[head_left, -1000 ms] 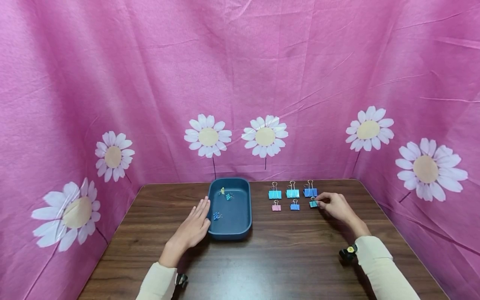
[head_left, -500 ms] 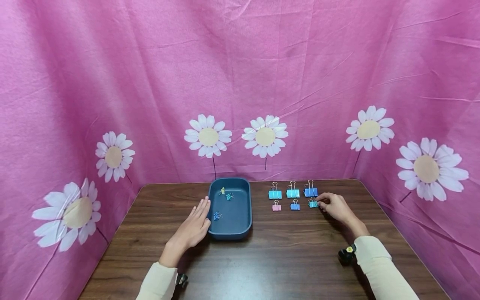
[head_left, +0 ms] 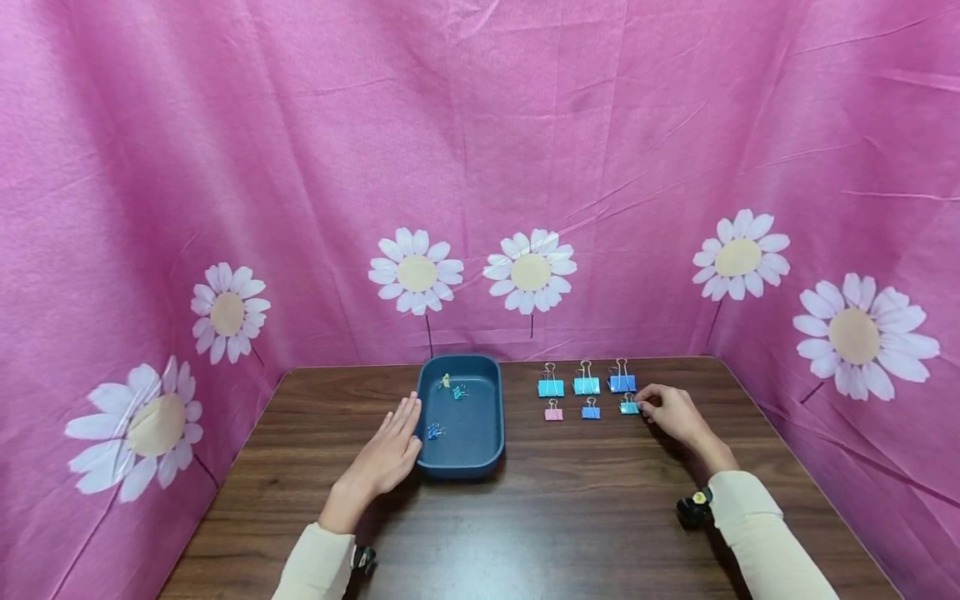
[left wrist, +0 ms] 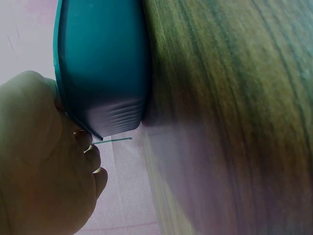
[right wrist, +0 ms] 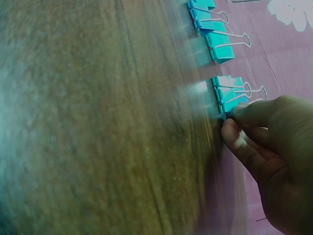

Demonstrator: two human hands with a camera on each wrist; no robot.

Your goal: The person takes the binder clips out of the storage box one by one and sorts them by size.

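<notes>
Teal binder clip (head_left: 627, 408) stands left of the right hand (head_left: 675, 415), which pinches its edge

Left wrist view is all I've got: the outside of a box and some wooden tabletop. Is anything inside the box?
Observer: Yes, the head view shows three small clips in the box: yellow, teal and blue.
Visitor: What's happening elsewhere?
Observer: The right grip pinches the edge of a small teal clip.
Visitor: Is that one by itself?
Observer: No, five more clips lie near it, making two rows of three.
</notes>
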